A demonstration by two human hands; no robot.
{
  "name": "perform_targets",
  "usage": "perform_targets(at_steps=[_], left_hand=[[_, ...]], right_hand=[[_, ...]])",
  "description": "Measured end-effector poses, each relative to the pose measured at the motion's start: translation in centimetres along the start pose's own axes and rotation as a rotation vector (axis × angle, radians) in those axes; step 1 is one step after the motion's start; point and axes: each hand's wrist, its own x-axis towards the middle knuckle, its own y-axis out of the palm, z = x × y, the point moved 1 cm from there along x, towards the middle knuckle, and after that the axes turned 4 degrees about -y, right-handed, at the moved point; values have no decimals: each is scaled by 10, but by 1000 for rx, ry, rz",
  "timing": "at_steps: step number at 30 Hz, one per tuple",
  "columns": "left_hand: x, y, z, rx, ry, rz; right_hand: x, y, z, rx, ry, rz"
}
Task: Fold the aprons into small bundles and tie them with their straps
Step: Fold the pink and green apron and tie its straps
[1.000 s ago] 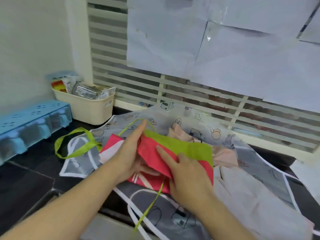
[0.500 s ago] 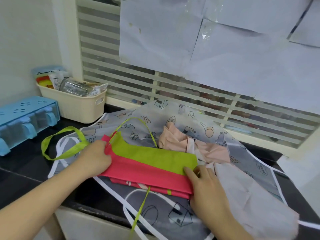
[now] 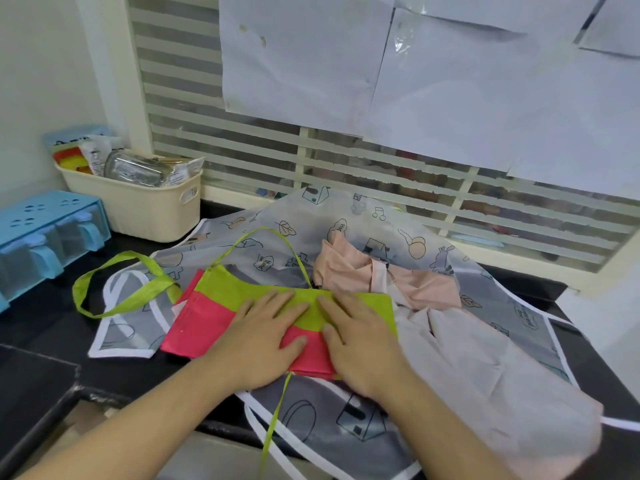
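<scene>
Pressing flat with fingers spread, the left hand (image 3: 263,337) and right hand (image 3: 360,341) rest side by side on the folded pink-and-green fabric apron (image 3: 204,317), its green strap (image 3: 121,285) looping beyond the left hand.

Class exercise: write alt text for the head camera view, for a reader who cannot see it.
Both hands, left and right, press flat on a folded pink-and-green apron lying on a grey printed apron spread over a dark counter.
</scene>
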Motion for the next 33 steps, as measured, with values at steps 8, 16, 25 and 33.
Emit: perform_targets(at_steps=[8,16,25,33], left_hand=[[-12,10,26,149,-196,102],[-22,8,30,158,-289,70],[-26,5,27,153,-288,55],[-25,3,25,148,-292,68]], right_hand=[[-17,22,-40,-187,115,92],[-29,12,-48,-144,264,90],[-46,-21,-21,77,510,-162],[-45,-33,-15,867,699,-137]])
